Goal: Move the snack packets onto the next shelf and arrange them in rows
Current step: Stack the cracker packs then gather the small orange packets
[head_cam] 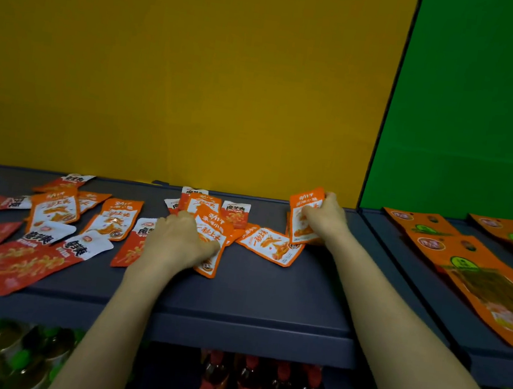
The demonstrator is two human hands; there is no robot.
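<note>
On the dark grey shelf in front of the yellow back panel, I am reaching in with both bare arms. My right hand is pinching an orange-and-white snack packet near the far right corner, thumb on its front and fingers curled behind, holding it tilted up on edge above one or two more packets, though my hand is hiding how many lie beneath. My left hand is resting palm down with fingers bent, pressing on a small overlapping heap of orange packets near the middle of the shelf; whether it is gripping one I cannot tell. Just right of that heap, another orange packet is lying flat, between my two hands. Scattered over the left half are more packets in no order, the nearest being red ones with white ends, overlapping each other at the near left edge. Beyond a dark divider to the right, the next shelf, backed by a green panel, is carrying larger orange pouches lying flat. Below the shelf edge, red-capped bottles and green-capped bottles are showing, blurred.
</note>
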